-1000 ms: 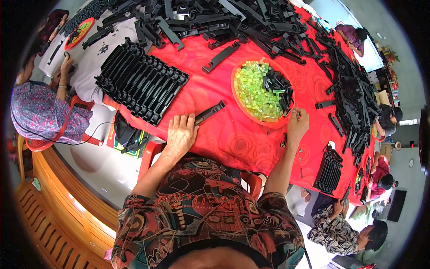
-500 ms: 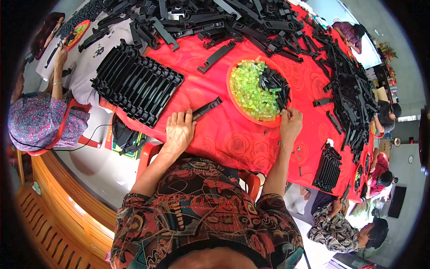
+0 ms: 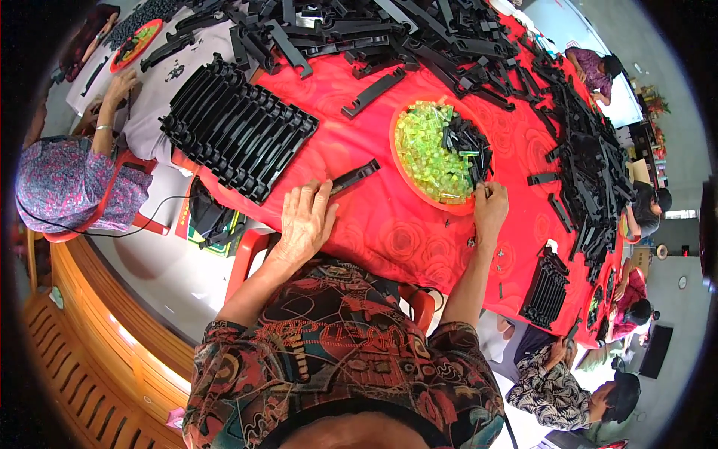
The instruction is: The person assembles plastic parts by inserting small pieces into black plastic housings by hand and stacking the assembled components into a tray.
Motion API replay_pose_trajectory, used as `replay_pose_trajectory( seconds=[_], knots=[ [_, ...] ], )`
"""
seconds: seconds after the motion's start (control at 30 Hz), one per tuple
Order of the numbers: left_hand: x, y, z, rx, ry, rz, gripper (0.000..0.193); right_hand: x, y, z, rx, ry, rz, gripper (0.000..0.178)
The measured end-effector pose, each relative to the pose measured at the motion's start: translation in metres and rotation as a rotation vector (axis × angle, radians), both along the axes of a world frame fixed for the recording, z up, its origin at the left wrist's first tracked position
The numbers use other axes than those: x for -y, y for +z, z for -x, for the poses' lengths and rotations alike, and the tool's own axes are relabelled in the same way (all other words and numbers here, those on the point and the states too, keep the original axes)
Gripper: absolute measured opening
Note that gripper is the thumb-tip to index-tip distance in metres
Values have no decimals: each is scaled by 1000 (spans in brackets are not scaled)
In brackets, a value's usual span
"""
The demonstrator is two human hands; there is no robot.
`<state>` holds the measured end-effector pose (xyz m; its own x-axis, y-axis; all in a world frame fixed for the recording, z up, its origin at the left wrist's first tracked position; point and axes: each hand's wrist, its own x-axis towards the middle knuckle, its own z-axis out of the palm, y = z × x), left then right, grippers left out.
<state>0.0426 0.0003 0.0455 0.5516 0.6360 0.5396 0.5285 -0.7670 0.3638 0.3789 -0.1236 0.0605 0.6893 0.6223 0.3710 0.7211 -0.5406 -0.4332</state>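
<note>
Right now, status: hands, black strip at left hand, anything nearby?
Left hand at near end of black strip, far end free. Right hand at rim of orange bowl, grip contents unclear. Second strip farther out.

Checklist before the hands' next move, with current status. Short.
1. Left hand at the near end of the single black bar: ok.
2. Right hand at the orange bowl: ok, at its lower right edge.
3. Small part gripped in the right hand: cannot tell, too small and partly hidden at the fingertips.
4. Both kinds of part in the bowl: ok, yellow-green pieces and small black pieces.
5. Row of black bars lined up: ok, side by side at left.
6. Cloth by the right forearm free of loose bits: not ok, small dark bits lie there.
</note>
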Motion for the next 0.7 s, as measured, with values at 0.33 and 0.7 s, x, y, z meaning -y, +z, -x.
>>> replay_pose_trajectory(
  seconds=[0.33, 0.7],
  knots=[
    [9, -3, -2, 23, -78, -13, 41, -11, 7, -8, 34, 52, 118, 16],
    [23, 18, -4, 565, -286, 1268, 26, -19, 42, 101, 487, 503, -178, 14]
  ],
)
